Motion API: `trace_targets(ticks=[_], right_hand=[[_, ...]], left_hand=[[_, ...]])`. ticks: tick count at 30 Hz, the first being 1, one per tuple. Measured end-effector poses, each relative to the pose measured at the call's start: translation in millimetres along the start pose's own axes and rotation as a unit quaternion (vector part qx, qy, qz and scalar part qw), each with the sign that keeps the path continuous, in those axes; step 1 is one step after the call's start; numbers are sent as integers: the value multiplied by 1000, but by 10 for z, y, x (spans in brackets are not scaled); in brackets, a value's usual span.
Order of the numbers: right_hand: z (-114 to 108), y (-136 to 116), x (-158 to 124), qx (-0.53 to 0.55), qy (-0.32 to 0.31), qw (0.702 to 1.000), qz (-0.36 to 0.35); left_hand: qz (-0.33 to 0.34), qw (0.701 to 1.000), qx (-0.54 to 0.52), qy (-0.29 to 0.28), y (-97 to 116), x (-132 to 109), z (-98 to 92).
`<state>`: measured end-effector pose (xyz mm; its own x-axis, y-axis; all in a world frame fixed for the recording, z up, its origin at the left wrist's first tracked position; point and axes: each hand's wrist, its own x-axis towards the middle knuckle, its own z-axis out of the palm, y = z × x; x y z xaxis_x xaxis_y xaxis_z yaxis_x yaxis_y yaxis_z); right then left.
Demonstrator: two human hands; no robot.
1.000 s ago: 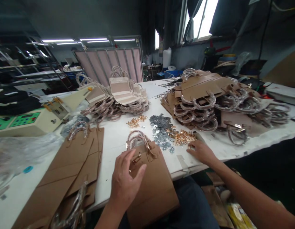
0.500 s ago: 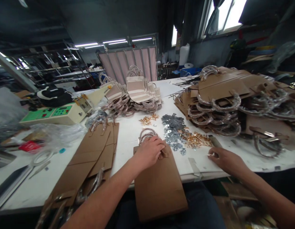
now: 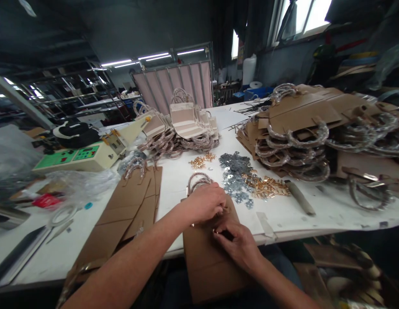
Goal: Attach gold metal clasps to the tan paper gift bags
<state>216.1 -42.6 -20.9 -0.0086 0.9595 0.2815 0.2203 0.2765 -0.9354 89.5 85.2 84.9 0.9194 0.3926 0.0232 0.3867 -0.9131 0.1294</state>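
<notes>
Left to right. A green-panelled machine (image 3: 80,155) stands at the far left of the table (image 3: 176,180). Beside it lies a stack of flat brown bags (image 3: 131,206).

Centre: my left hand (image 3: 204,201) is curled shut over the top edge of one bag (image 3: 208,257), just below its wrapped handle (image 3: 197,180). It presses the bag down where it overhangs the table's near edge. My right hand (image 3: 238,242) lies on the bag's front, touching the left. Its fingertips are drawn together in a pinch on what seems to be a small gold fitting (image 3: 215,231), mostly hidden.

Step in hand, as I judge it: seating that fitting near the bag's mouth. The next move calls for a steady hold-down by the left hand and fine fingertip alignment by the right.

Right of centre: grey plates (image 3: 234,169), gold clasps (image 3: 268,187) and a tool (image 3: 300,198). Far right: a heap of handled bags (image 3: 315,116).
</notes>
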Motion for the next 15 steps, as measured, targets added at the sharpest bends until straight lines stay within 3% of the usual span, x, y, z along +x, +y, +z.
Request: trace_targets(ticks=[4, 6, 9, 12, 15], right_hand=[[68, 152, 33, -31, 68, 996, -52], [79, 203, 26, -39, 83, 994, -63], [113, 223, 25, -40, 89, 992, -77], [93, 211, 60, -32, 112, 991, -59], [-34, 216, 125, -18, 179, 983, 27]], left_hand=[[-79, 996, -39, -2, 158, 37, -9], [-129, 982, -141, -13, 235, 68, -43], [-160, 932, -325, -3, 283, 75, -46], [-176, 893, -403, 100, 244, -24, 105], [-219, 899, -327, 192, 182, -202, 355]])
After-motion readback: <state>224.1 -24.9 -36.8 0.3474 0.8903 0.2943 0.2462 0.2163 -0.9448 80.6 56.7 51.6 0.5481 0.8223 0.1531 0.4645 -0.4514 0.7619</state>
